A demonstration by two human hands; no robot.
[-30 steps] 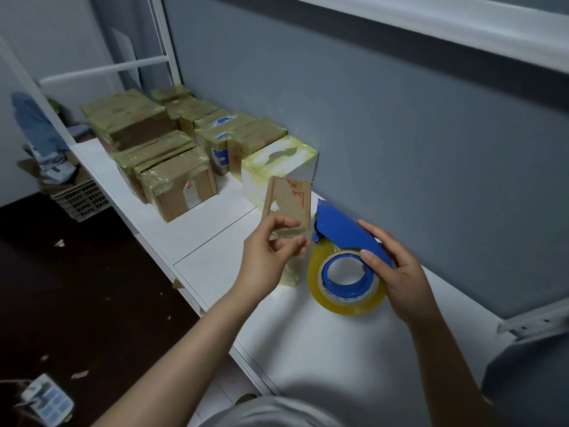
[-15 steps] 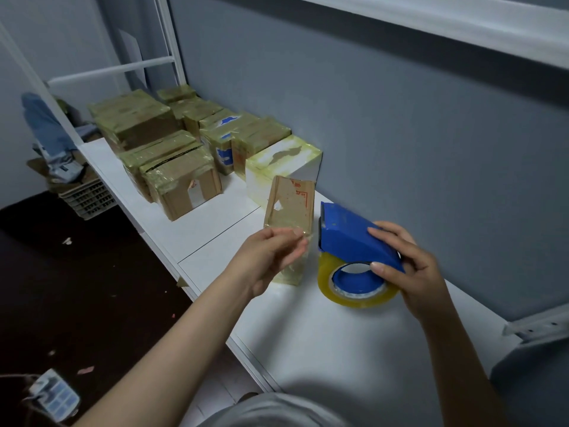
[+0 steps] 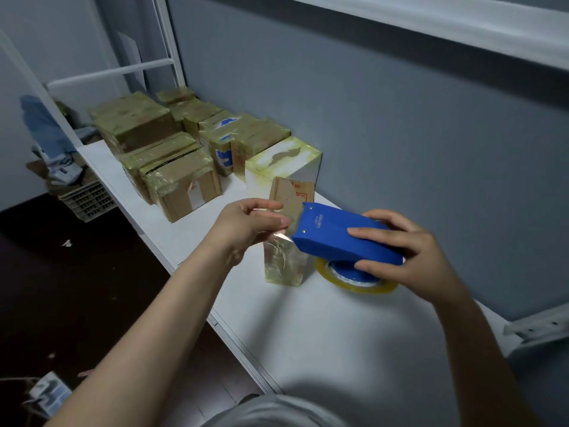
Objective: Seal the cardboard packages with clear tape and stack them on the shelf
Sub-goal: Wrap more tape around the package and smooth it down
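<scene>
Looking down from the head view, the package [image 3: 286, 263] stands upright on the shelf [image 3: 338, 334], roughly midway between the front edge and the wall, just in front of a white box [image 3: 283, 161]. It is a thin, flat cardboard carton. Its lower part is glossy with wrinkled film and its upper end is bare brown.

The right hand [image 3: 409, 257] is wrapped round the blue dispenser [image 3: 338, 238], whose toothed end is at the package's upper part, touching or nearly so. The left hand [image 3: 246, 229] is in front of the package with thumb and forefinger closed together. It seems to pinch the free end of the tape [image 3: 357, 282] at the dispenser's mouth, though the clear film is hard to make out. Sealed packages [image 3: 181, 192] crowd the shelf's far left end.

The package looks light and stiff but tippy, with a narrow base and a tall body, so a pull on the tape would likely drag or topple it. The wrapped part should be slick and the bare cardboard grippier. The best hold is probably across the two broad faces near the top, clear of the tape's path. The tape is limp and sticky, and will likely fold on itself if left slack.
</scene>
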